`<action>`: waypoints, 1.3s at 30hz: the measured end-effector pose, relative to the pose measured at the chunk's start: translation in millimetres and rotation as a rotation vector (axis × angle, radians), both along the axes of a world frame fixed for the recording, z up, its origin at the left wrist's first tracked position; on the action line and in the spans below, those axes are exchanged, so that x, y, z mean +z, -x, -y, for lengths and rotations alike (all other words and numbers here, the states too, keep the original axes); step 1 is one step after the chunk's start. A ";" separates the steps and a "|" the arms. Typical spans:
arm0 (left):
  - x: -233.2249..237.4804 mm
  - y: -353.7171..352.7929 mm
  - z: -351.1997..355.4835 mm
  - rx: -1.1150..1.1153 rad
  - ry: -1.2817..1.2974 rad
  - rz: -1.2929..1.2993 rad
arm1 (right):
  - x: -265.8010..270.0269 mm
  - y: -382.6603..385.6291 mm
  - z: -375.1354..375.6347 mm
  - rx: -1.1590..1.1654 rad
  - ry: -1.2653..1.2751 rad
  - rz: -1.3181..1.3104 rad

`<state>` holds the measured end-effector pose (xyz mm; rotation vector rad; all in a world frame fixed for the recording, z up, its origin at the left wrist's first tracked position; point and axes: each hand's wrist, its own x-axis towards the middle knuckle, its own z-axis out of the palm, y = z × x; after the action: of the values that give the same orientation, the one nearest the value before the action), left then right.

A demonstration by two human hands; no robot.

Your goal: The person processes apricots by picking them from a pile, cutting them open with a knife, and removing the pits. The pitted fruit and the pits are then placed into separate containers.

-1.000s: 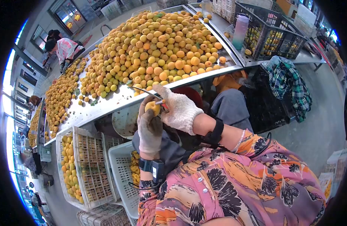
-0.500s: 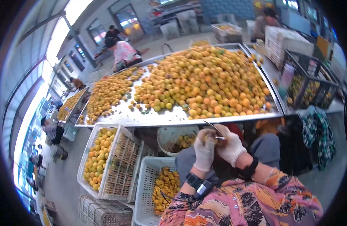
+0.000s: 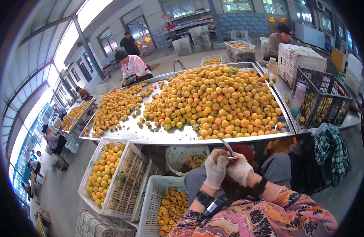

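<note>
Floral pink-orange sleeves (image 3: 290, 209), white gloves (image 3: 215, 170)

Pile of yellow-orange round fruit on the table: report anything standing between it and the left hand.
The silver metal table's front edge lies between the white-gloved left hand and the pile. A curved metal blade sticks up beside that hand; nothing else visible stands in the way.

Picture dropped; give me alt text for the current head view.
The gloved left hand and right hand meet around a curved metal tool. Ahead, a metal table bears a large heap of yellow-orange fruit; crates of fruit stand at left, people beyond.
</note>
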<state>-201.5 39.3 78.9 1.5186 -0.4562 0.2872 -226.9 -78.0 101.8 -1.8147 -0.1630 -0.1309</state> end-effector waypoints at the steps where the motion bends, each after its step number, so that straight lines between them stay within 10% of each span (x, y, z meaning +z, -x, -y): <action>1: 2.6 -1.3 -4.0 -0.010 -0.046 -0.030 | 11.2 4.9 2.5 0.107 -0.130 -0.197; 11: 7.8 -26.9 -2.5 -0.172 -0.022 -0.021 | 36.0 2.1 36.8 0.320 -0.340 -0.555; 13: 9.2 -31.6 1.9 -0.363 0.771 -0.654 | 26.8 1.8 34.4 0.222 -0.212 -0.495; 15: 26.3 -25.2 9.1 -0.252 0.818 -0.694 | 27.9 3.3 25.4 0.212 -0.451 -0.411; 17: -7.5 -44.5 -0.3 -0.263 0.867 -0.642 | -5.3 -13.2 14.6 0.024 -0.100 0.047; 30: 0.1 -32.5 18.7 0.038 0.314 -0.284 | -10.4 -12.9 17.9 -0.094 0.262 -0.058; 39: 8.8 -21.7 34.5 -0.077 0.518 -0.436 | -14.2 -8.9 21.0 -0.046 0.254 -0.104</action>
<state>-179.8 4.8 87.7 1.0120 -0.0774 0.0032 -218.0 -99.0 87.6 -2.0739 -0.0665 -0.0498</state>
